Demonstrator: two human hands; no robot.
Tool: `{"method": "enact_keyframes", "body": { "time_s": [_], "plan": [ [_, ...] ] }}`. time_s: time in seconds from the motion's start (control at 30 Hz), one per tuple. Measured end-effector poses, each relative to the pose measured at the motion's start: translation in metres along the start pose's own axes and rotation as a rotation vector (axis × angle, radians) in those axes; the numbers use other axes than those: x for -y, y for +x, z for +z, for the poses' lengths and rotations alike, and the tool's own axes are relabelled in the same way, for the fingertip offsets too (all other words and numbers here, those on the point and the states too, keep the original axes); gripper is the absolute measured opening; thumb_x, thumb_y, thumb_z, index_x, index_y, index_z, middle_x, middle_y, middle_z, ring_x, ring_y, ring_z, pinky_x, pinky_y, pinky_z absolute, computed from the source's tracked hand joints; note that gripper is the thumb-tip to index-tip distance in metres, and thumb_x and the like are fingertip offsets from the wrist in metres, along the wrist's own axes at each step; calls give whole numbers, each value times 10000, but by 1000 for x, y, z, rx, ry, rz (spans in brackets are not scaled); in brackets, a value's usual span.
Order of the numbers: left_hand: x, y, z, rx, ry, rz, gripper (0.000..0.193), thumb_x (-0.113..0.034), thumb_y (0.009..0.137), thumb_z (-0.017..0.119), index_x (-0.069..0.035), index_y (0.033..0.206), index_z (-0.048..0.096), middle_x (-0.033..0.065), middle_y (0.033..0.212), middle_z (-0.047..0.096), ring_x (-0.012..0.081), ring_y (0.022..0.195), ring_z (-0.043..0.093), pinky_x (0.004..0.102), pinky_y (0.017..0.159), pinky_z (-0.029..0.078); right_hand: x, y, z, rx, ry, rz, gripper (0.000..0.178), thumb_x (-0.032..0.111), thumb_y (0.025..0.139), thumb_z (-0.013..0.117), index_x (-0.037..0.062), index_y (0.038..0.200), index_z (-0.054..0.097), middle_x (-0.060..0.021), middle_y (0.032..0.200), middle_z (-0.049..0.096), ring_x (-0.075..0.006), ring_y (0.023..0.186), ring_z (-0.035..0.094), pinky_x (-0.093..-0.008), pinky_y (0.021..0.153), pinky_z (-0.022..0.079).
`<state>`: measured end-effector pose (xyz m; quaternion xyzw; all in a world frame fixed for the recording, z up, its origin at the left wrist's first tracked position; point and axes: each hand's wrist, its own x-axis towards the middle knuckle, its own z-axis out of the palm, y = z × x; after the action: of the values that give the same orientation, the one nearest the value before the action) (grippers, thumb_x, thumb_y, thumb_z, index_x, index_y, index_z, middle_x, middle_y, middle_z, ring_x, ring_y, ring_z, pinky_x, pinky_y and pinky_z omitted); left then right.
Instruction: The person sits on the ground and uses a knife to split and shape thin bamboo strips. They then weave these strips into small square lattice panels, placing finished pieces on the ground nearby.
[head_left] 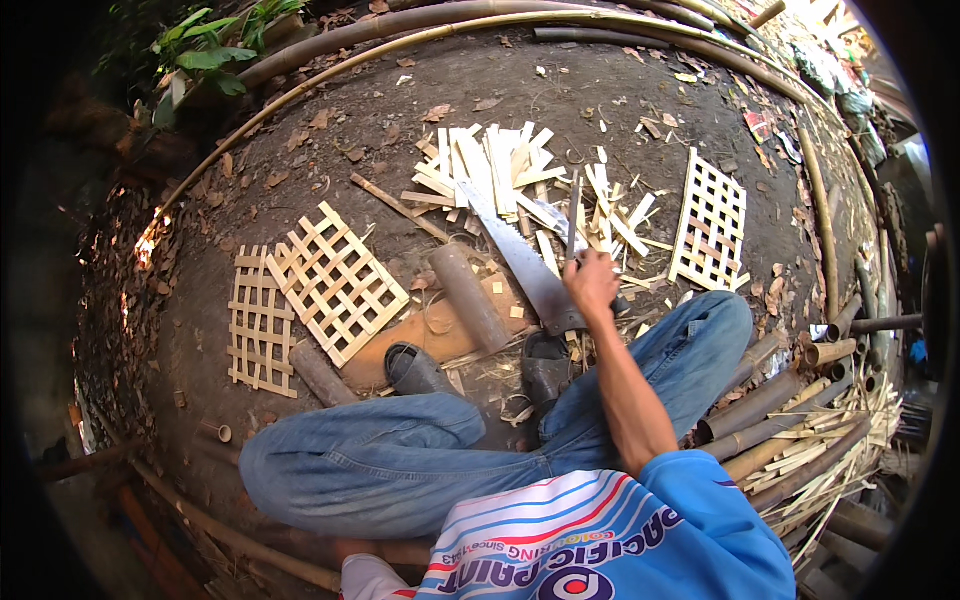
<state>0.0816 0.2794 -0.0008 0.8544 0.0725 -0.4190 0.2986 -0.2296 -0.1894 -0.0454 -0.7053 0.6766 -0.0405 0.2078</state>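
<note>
My right hand (593,280) is closed around a knife (574,215) by its handle end, the narrow dark blade pointing away from me. Just left of that hand a hand saw (520,260) lies on the ground, its toothed blade running up into a heap of pale split bamboo strips (490,165). More short bamboo offcuts (622,222) lie scattered right of the blade. My left hand is out of view.
Woven bamboo lattice panels (338,285) lie on the left, with another lattice panel (708,220) on the right. A bamboo section (470,300) rests on a board (400,340) before my slippers (545,370). Bamboo poles and thin strips (815,450) pile up at lower right.
</note>
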Motion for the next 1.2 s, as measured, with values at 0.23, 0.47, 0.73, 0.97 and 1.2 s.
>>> {"method": "enact_keyframes", "body": {
  "time_s": [0.23, 0.47, 0.73, 0.97, 1.2],
  "plan": [
    [-173, -32, -81, -28, 153, 547, 524, -382, 963, 623, -11, 1329, 572, 84, 1079, 654, 124, 811, 602, 289, 719, 499, -55, 27, -8, 145, -7, 145, 536, 266, 832, 713, 39, 1268, 500, -231, 1247, 520, -439, 1194, 529, -570, 977, 407],
    [-363, -93, -6, 267, 494, 766, 478, -383, 975, 593, -76, 1341, 582, 71, 1179, 663, 166, 1024, 635, 317, 903, 504, -60, 16, -2, 234, -85, 94, 608, 302, 766, 752, 99, 1292, 526, -243, 1189, 627, -389, 1145, 598, -501, 947, 470],
    [-363, 54, 172, 294, 985, 475, 401, -335, 888, 667, -34, 1152, 681, 123, 997, 735, 238, 846, 718, 366, 729, 575, -38, -15, -69, 619, 573, 305, 360, 252, 887, 612, -106, 923, 596, -199, 746, 660, -278, 585, 694, -391, 500, 588],
    [-228, 113, 286, 49, 290, 571, 536, -328, 858, 714, -46, 1280, 540, 220, 1223, 629, 310, 1081, 638, 428, 834, 543, -21, -88, -65, 557, 1118, 322, 353, 177, 930, 629, -45, 1114, 426, -152, 838, 617, -239, 627, 678, -372, 531, 598],
    [-249, 30, 260, 296, -25, 687, 420, -216, 779, 816, -62, 1101, 594, 115, 989, 671, 226, 906, 634, 377, 731, 515, -3, -98, -52, 531, 996, 148, 368, 176, 905, 695, -5, 1123, 460, -79, 818, 658, -141, 607, 625, -281, 520, 527]
  ]
}}
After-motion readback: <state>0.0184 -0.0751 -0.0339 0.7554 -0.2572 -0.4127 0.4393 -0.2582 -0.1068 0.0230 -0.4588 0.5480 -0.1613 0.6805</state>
